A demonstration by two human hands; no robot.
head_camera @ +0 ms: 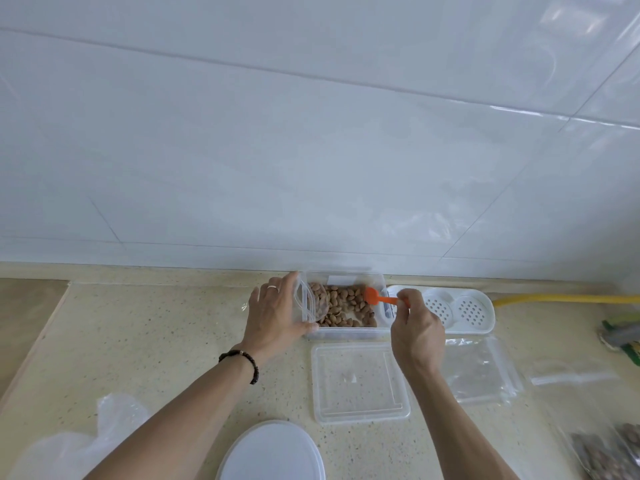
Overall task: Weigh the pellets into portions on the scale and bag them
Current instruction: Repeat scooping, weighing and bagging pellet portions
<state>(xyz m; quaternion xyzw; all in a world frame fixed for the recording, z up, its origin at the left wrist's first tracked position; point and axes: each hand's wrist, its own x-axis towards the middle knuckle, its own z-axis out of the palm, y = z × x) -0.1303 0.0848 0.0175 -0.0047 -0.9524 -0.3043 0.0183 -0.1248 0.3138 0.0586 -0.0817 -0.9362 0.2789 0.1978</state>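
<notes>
A clear plastic tub (346, 333) of brown pellets (341, 304) stands near the wall. My left hand (277, 315) holds a clear zip bag (306, 301) upright at the tub's left end, its mouth facing the pellets, with a few pellets showing through it. My right hand (417, 329) pinches the handle of an orange scoop (377, 296), whose bowl sits over the pellets at the tub's right side. No scale display is visible.
The tub's clear lid (358, 382) lies in front of it. A white perforated tray (457, 311), a stack of empty bags (479, 370), filled bags (609, 452), a round white lid (273, 452), crumpled plastic (114, 417) and a yellow hose (568, 299) surround the work area.
</notes>
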